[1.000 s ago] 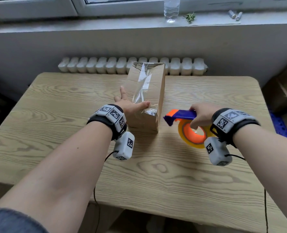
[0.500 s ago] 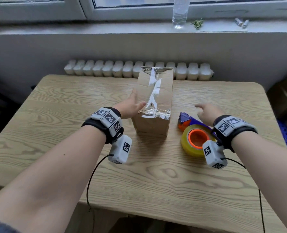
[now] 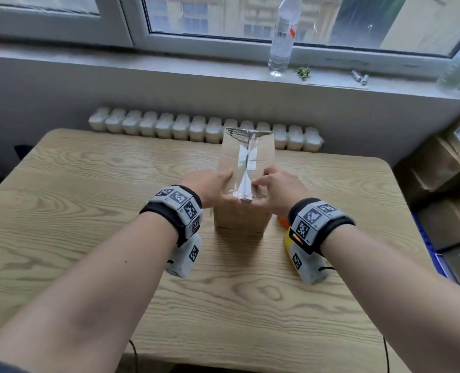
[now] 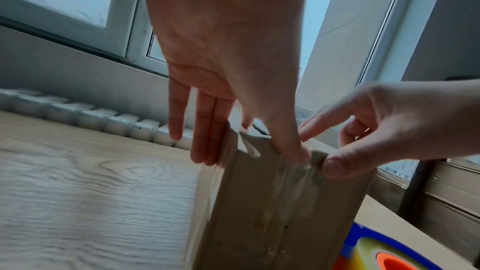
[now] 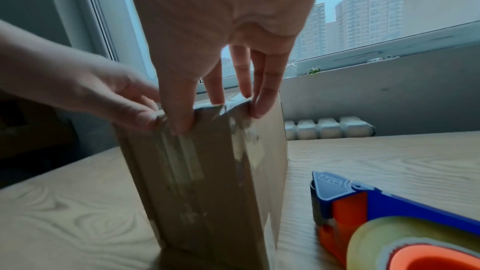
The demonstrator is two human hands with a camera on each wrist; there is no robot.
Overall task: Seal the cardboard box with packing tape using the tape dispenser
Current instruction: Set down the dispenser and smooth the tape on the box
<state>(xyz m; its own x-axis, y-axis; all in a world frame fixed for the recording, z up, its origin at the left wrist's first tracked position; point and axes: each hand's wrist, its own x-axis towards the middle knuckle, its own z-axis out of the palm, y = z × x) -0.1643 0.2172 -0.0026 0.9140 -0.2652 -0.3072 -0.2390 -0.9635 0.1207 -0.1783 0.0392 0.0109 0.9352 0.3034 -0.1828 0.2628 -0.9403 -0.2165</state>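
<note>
A tall brown cardboard box (image 3: 239, 218) stands upright mid-table, with clear packing tape (image 3: 246, 162) running over its top and down the near face. My left hand (image 3: 212, 187) lies with straight fingers along the box's left side, its thumb (image 4: 293, 151) pressing the tape end on the near face. My right hand (image 3: 277, 188) mirrors it on the right, fingers (image 5: 265, 93) over the top edge and thumb pressing the tape. The blue and orange tape dispenser (image 5: 376, 206) lies on the table just right of the box, untouched and mostly hidden behind my right wrist in the head view.
The wooden table (image 3: 89, 197) stands under a window sill with a plastic bottle (image 3: 281, 41). A white radiator (image 3: 169, 125) runs behind the table's far edge. Stacked cardboard boxes (image 3: 444, 168) stand on the floor to the right.
My right hand set the dispenser down on the table, let go, and moved left onto the box. My left hand shifted from the box's side to its near top edge.
</note>
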